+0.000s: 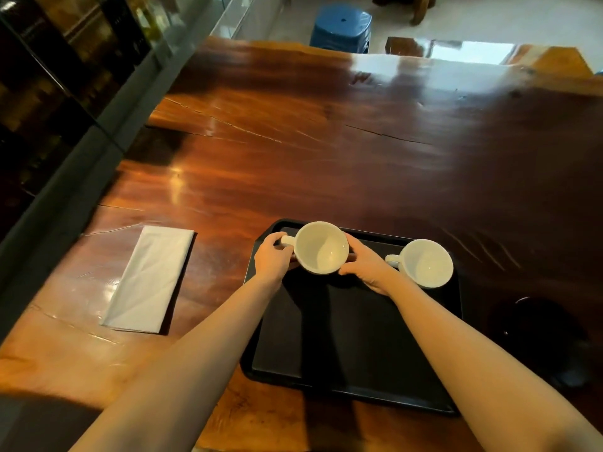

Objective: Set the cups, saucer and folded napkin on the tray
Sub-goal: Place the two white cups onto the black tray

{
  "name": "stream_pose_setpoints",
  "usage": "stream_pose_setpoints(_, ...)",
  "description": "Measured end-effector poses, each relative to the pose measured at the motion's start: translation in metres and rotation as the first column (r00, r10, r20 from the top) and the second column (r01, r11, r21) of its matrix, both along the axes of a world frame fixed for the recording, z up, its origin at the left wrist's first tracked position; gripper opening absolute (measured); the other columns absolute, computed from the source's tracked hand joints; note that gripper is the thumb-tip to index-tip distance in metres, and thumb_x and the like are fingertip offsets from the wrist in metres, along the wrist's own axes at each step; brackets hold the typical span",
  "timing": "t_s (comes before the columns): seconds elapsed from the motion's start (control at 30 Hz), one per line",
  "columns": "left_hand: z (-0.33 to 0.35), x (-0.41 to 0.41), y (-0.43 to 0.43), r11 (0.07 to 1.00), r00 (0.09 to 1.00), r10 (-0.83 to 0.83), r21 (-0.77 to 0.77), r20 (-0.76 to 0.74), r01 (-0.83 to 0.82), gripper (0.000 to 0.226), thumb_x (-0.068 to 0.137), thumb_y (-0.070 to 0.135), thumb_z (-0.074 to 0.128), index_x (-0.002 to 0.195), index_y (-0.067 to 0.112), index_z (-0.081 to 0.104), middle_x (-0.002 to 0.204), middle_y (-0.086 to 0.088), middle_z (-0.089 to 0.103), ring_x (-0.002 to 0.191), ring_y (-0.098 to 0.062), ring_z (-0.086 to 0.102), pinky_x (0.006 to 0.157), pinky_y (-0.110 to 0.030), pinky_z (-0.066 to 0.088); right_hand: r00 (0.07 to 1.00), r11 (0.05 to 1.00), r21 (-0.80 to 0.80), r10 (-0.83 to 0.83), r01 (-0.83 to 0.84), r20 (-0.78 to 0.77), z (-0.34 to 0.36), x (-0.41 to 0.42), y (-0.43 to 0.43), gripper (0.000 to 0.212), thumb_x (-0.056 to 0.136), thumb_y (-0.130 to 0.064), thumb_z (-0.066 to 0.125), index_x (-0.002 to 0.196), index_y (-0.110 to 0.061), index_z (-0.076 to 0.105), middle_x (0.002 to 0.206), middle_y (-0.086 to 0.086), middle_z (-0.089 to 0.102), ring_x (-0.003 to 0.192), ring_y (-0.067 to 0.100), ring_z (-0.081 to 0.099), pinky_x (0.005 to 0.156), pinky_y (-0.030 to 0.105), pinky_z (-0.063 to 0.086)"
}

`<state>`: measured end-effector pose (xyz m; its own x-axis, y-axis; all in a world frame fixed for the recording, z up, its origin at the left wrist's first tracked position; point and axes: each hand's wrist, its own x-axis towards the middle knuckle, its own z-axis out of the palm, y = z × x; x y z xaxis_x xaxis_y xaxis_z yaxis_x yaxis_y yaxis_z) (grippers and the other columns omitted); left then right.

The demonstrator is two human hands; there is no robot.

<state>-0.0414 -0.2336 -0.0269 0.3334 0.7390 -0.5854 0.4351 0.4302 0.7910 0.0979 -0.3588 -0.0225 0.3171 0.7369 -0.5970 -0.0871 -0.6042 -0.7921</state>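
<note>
A black rectangular tray (346,347) lies on the wooden table in front of me. A white cup (321,247) sits at the tray's far left corner, handle pointing left. My left hand (272,261) grips it at the handle side and my right hand (367,264) holds its right side. A second white cup (425,263) stands on the tray's far right, handle toward my right hand. A folded white napkin (148,278) lies on the table left of the tray. A dark saucer (535,334) rests on the table right of the tray.
The glossy wooden table (326,141) stretches far ahead. A dark glass cabinet (49,76) runs along the left side. A blue plastic stool (341,27) stands on the floor beyond the table's far edge.
</note>
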Motion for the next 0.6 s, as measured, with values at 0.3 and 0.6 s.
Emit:
stream_pose_setpoints(0.3,0.004,0.008,0.015,0.995,0.992,-0.096,-0.008,-0.083,0.096,0.051,0.092,0.004,0.048,0.141,0.011,0.034,0.128,-0.015,0.055,0.091,-0.024,0.061,0.089,-0.043,0.054,0.994,0.998,-0.069,0.012,-0.005,0.110,0.007,-0.010,-0.002,0.086,0.077,0.004,0.067,0.145,-0.024,0.023,0.146,0.006,0.037,0.132,0.026,0.037,0.109,0.047,0.034)
stream_pose_setpoints(0.6,0.021,-0.003,0.027,0.961,0.961,-0.177,0.175,-0.214,0.216,0.043,0.083,0.004,0.042,0.124,0.011,0.053,0.121,-0.015,0.061,0.092,-0.030,0.063,0.086,-0.046,0.056,0.980,0.973,-0.228,0.025,0.021,0.199,0.032,-0.013,-0.020,0.077,0.082,-0.003,0.065,0.146,-0.014,0.025,0.149,0.013,0.035,0.132,0.028,0.042,0.100,0.036,0.044)
